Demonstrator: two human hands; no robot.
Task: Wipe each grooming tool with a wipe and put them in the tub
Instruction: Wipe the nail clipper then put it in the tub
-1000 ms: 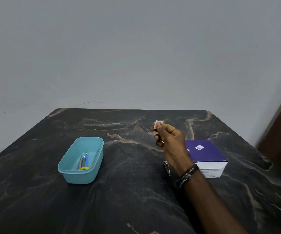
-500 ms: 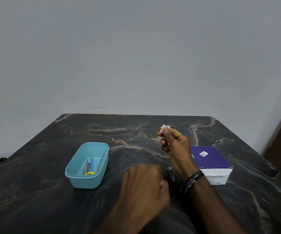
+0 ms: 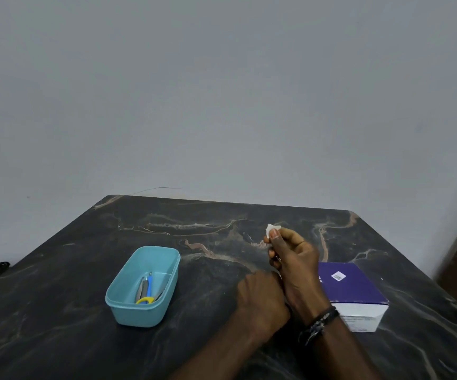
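Now my left hand (image 3: 263,300) has come in from the near edge and sits low on the bench (image 3: 57,311), right against the inside of my right wrist, over the spot where the small metal tool lay a second ago. That tool is hidden under the hand, and since I see only the back of the hand, I cannot tell whether its fingers have closed on anything. I judge this is the pickup of the next tool to clean. My right hand (image 3: 290,256) has barely shifted: it is raised, thumb and fingers pinching the small crumpled white wipe (image 3: 270,229) at its far tip. Left of both hands stands the tub (image 3: 139,311), pale blue and open, with a few slim tools (image 3: 146,289) inside: grey metal, a blue handle, a yellow loop. A purple and white box (image 3: 353,292) sits just right of my wrist.
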